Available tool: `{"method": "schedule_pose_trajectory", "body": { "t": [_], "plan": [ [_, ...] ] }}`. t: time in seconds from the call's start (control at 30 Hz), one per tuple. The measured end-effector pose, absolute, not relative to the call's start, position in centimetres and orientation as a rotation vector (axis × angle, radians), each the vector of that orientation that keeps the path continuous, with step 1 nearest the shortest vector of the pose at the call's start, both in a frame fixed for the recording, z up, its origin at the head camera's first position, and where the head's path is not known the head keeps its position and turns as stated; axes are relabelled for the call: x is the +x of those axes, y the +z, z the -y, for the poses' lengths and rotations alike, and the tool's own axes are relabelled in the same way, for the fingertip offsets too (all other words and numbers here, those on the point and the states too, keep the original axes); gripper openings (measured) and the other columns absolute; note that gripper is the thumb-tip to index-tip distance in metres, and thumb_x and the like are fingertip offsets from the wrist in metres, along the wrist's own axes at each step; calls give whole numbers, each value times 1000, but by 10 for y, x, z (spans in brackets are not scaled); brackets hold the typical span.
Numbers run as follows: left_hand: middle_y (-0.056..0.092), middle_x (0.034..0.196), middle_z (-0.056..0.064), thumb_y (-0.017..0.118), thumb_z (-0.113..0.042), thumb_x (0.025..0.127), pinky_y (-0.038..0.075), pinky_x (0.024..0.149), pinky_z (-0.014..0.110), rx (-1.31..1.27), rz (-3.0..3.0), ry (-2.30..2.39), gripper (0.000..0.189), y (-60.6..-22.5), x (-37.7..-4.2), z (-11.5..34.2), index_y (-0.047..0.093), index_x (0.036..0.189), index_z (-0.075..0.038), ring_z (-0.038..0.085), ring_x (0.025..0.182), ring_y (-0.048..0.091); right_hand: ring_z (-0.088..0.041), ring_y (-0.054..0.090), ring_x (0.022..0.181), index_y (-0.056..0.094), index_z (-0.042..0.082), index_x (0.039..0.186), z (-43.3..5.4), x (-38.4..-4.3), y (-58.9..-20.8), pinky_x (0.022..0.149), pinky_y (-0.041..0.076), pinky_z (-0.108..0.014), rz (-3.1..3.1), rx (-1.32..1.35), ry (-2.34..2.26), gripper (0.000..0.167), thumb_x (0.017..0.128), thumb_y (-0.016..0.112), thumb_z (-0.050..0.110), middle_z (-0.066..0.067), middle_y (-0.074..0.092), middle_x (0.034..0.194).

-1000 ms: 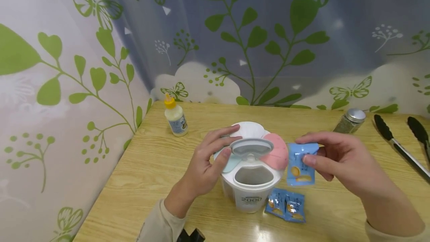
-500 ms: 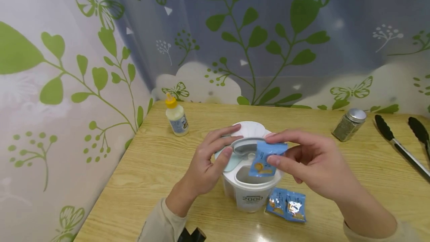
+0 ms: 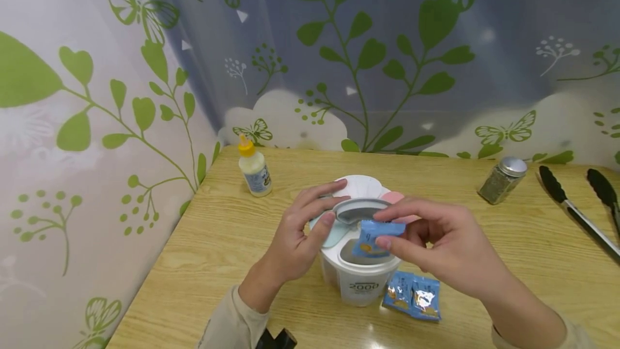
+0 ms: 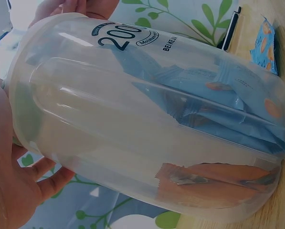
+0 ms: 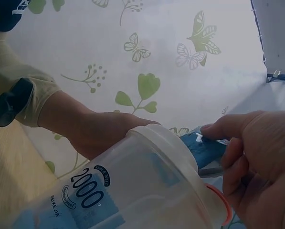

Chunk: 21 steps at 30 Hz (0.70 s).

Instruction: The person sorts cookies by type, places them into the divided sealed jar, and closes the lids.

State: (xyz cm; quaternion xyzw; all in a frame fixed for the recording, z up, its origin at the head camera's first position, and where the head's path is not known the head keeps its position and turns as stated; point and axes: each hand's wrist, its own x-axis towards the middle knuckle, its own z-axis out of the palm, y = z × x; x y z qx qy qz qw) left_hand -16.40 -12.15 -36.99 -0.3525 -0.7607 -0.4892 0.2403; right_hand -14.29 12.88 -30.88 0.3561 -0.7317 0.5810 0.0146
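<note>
A clear storage container (image 3: 360, 291) marked "2000" stands on the table, its petal-coloured lid (image 3: 360, 185) having one grey-lined flap (image 3: 353, 213) raised. My left hand (image 3: 290, 236) rests on the lid's left side, with fairly straight fingers and the thumb beside the flap. Between thumb and fingers, my right hand (image 3: 450, 244) pinches a small blue snack packet (image 3: 370, 246) whose lower end overlaps the uncovered opening. Through the wall in the left wrist view, blue packets (image 4: 214, 105) lie in one compartment and an orange-brown packet (image 4: 214, 183) in another.
Two blue snack packets (image 3: 411, 296) lie in front of the container, to the right. A yellow-capped bottle (image 3: 256, 175) stands at back left. At the right are a silver-lidded jar (image 3: 501, 182) and black-tipped tongs (image 3: 581, 220).
My right hand has carried the blue packet left from beside the container to over its opening, then lowered and tilted it. My left hand has stayed on the lid.
</note>
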Motion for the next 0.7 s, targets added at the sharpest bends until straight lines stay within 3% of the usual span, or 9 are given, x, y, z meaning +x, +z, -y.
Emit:
{"method": "schedule_pose_trajectory", "body": {
  "t": [0.17, 0.37, 0.53, 0.7],
  "plan": [
    [59, 142, 12, 46, -21, 104, 45, 108, 41, -957, 2081, -1338, 33, -371, -164, 121, 68, 123, -5, 27, 131, 54, -10, 43, 43, 71, 6, 106, -131, -143, -310, 36, 35, -20, 2275, 1107, 1800, 34, 79, 74, -15, 4, 76, 97],
    [59, 142, 12, 47, -21, 104, 44, 109, 41, -951, 2079, -1348, 33, -371, -164, 121, 68, 123, -5, 27, 131, 53, -11, 44, 44, 71, 6, 107, -139, -146, -315, 35, 35, -20, 2267, 1125, 1841, 34, 80, 71, -16, 8, 74, 98],
    [58, 142, 13, 46, -22, 105, 45, 108, 41, -957, 2075, -1356, 34, -371, -164, 120, 68, 124, -5, 27, 132, 53, -15, 38, 45, 69, 2, 108, -154, -148, -320, 35, 31, -23, 2260, 1090, 1918, 35, 81, 68, -19, 8, 69, 89],
    [59, 142, 13, 45, -22, 105, 45, 108, 41, -964, 2070, -1351, 34, -371, -165, 121, 68, 124, -4, 27, 132, 53, -19, 33, 47, 68, 1, 112, -169, -149, -330, 35, 26, -29, 2210, 1066, 2032, 39, 82, 63, -23, 5, 69, 100]
  ]
}}
